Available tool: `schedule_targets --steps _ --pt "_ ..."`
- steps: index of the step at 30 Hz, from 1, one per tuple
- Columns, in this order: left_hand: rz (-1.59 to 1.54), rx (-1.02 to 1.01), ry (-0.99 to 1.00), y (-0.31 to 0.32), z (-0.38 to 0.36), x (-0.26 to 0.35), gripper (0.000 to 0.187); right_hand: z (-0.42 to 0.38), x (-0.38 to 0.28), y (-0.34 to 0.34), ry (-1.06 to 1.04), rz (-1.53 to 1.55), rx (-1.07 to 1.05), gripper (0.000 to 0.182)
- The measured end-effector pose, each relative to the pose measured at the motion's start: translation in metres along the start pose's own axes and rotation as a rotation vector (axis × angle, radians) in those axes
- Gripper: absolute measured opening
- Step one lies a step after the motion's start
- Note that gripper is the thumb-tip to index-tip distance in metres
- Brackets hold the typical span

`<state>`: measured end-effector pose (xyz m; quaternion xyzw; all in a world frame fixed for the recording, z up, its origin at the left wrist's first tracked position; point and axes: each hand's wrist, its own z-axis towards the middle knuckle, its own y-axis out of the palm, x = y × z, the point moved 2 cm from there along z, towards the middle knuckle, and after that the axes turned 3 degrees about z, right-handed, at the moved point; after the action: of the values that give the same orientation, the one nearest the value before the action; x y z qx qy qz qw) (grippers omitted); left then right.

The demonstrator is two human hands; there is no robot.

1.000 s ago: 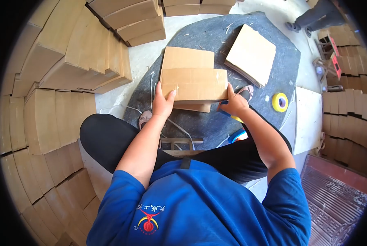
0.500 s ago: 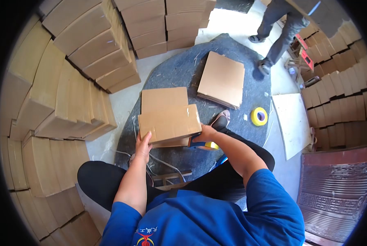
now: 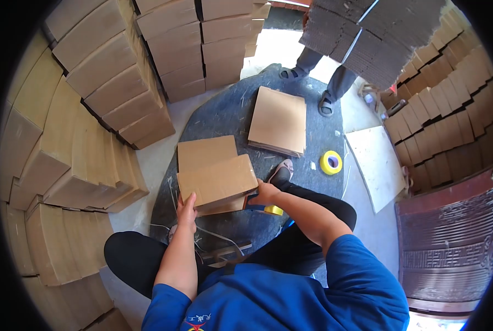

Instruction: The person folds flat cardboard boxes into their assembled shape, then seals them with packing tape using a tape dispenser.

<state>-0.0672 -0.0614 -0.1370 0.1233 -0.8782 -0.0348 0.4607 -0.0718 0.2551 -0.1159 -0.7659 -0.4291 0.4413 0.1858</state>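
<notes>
A closed cardboard box (image 3: 219, 181) is held level between my two hands, over other flat cardboard (image 3: 208, 149) that shows behind it and below its front edge. My left hand (image 3: 187, 212) grips the box's near left corner, thumb on top. At the right end is my right hand (image 3: 265, 193), its fingers partly hidden behind the box and beside a blue tape dispenser (image 3: 253, 199) with a yellow roll (image 3: 274, 210). Whether the right fingers grip the dispenser too is hard to see.
A stack of flat cardboard (image 3: 278, 118) lies on the dark mat (image 3: 213, 113), with a yellow tape roll (image 3: 331, 163) to its right. Another person's legs (image 3: 339, 83) stand behind, below a large cardboard bundle (image 3: 373, 33). Stacked boxes (image 3: 114, 83) rise at left.
The view has shifted. The other person has moved left, and the cardboard bundle carried above their legs now shows much more. My hands still hold the box, which looks flatter from above.
</notes>
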Motion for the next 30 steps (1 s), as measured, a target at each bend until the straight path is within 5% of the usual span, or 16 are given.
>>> schedule_targets --steps 30 --pt "-0.001 -0.039 0.039 -0.001 0.007 -0.005 0.085 -0.013 -0.016 0.007 0.117 0.09 0.102 0.095"
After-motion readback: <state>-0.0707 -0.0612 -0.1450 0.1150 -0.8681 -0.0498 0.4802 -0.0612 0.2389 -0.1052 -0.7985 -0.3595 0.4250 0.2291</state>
